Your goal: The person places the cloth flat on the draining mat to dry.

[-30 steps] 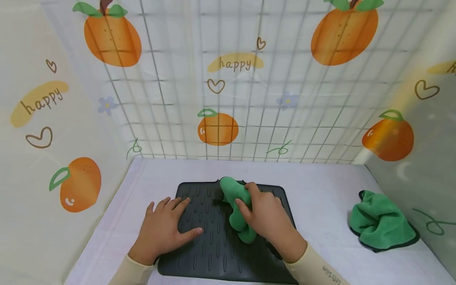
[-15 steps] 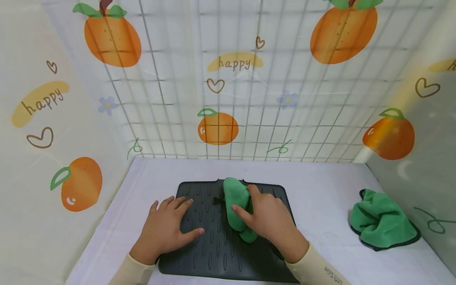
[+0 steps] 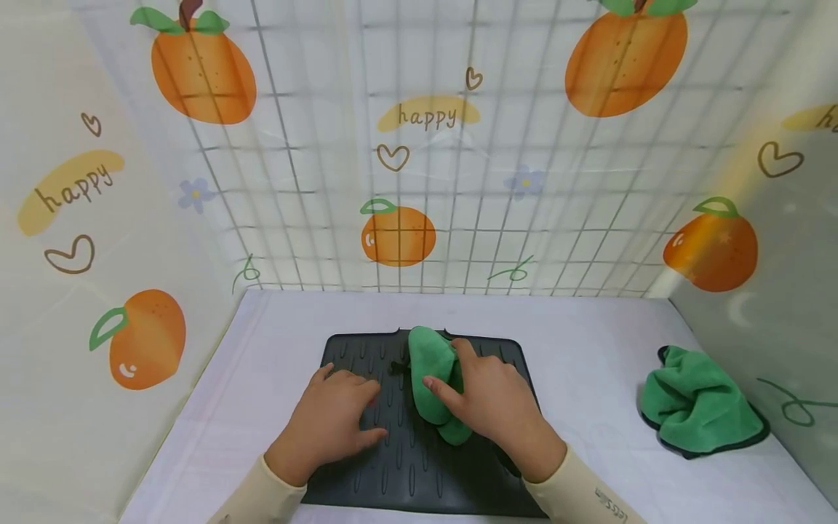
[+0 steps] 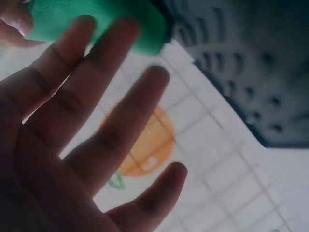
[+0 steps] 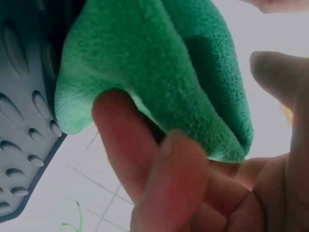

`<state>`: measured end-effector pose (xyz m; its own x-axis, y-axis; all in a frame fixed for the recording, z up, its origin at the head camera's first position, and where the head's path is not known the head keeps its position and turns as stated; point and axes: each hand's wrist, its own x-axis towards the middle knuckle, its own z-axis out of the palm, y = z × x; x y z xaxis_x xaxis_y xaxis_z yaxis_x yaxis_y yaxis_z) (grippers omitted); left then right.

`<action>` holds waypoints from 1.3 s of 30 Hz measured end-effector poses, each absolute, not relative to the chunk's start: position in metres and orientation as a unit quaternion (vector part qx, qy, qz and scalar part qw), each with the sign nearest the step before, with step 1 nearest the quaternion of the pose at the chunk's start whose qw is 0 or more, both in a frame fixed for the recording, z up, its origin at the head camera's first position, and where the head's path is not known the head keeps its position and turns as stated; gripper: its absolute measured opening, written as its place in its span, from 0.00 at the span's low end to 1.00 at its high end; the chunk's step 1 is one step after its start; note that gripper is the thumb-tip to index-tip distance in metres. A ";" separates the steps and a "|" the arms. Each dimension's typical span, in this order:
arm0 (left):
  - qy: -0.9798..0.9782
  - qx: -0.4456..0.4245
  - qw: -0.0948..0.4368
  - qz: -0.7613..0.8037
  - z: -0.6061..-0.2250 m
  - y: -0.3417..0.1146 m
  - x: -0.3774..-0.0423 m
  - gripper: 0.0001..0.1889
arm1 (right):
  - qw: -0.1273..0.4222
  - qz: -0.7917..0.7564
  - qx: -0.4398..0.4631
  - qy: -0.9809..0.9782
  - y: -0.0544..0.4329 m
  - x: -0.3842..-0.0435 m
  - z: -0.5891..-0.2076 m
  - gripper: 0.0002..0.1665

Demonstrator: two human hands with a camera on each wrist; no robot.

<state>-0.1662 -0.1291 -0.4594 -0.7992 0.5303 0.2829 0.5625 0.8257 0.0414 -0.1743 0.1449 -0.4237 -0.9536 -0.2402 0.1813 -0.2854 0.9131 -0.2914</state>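
Observation:
In the head view a black ribbed mat [image 3: 409, 473] lies flat on the table. My right hand [image 3: 503, 397] grips a green folded cloth [image 3: 428, 378] over the mat's middle. The right wrist view has the plush cloth [image 5: 140, 63] close up, with curled fingers against its lower edge. My left hand [image 3: 330, 422] hovers at the mat's left part, holding nothing. Its fingers, seen spread and slightly bent in the left wrist view, stand apart from the mat [image 4: 260, 92], with the cloth [image 4: 130, 24] behind them. Part of the cloth is hidden by the right hand.
Another crumpled green cloth [image 3: 703, 404] with a dark border lies at the table's right side. A white wire grid behind a fruit-printed sheet [image 3: 445, 167] closes off the back. Printed sheets also hang at left and right.
My left hand has moved right, over the mat, and its fingers bend more. The cloth in my right hand has shifted and its folds have changed slightly, while that hand stays almost in place.

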 end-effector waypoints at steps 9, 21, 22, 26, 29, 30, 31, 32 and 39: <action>-0.910 -0.396 0.091 -0.084 -0.446 -0.092 -0.168 0.22 | 0.089 0.164 0.141 -0.972 0.149 -0.172 -0.424 0.49; -0.878 -0.444 0.175 -0.023 -0.453 -0.058 -0.164 0.22 | 0.096 0.175 0.141 -0.970 0.153 -0.174 -0.428 0.47; -0.878 -0.443 0.180 -0.020 -0.453 -0.057 -0.164 0.22 | 0.098 0.175 0.141 -0.970 0.153 -0.174 -0.428 0.46; -0.874 -0.438 0.212 -0.004 -0.458 -0.051 -0.168 0.20 | 0.098 0.176 0.137 -0.970 0.153 -0.173 -0.426 0.44; -0.872 -0.434 0.227 0.002 -0.461 -0.048 -0.170 0.16 | 0.089 0.182 0.133 -0.970 0.154 -0.171 -0.425 0.42; -0.872 -0.434 0.227 0.001 -0.462 -0.047 -0.171 0.15 | 0.086 0.184 0.133 -0.970 0.154 -0.171 -0.424 0.41; -0.872 -0.433 0.227 0.000 -0.463 -0.046 -0.172 0.14 | 0.084 0.188 0.134 -0.969 0.155 -0.170 -0.424 0.40; -0.873 -0.433 0.225 -0.001 -0.464 -0.045 -0.173 0.12 | 0.085 0.190 0.135 -0.969 0.155 -0.170 -0.423 0.39; -0.882 -0.426 0.202 0.014 -0.464 -0.043 -0.174 0.10 | 0.089 0.202 0.146 -0.964 0.161 -0.169 -0.423 0.38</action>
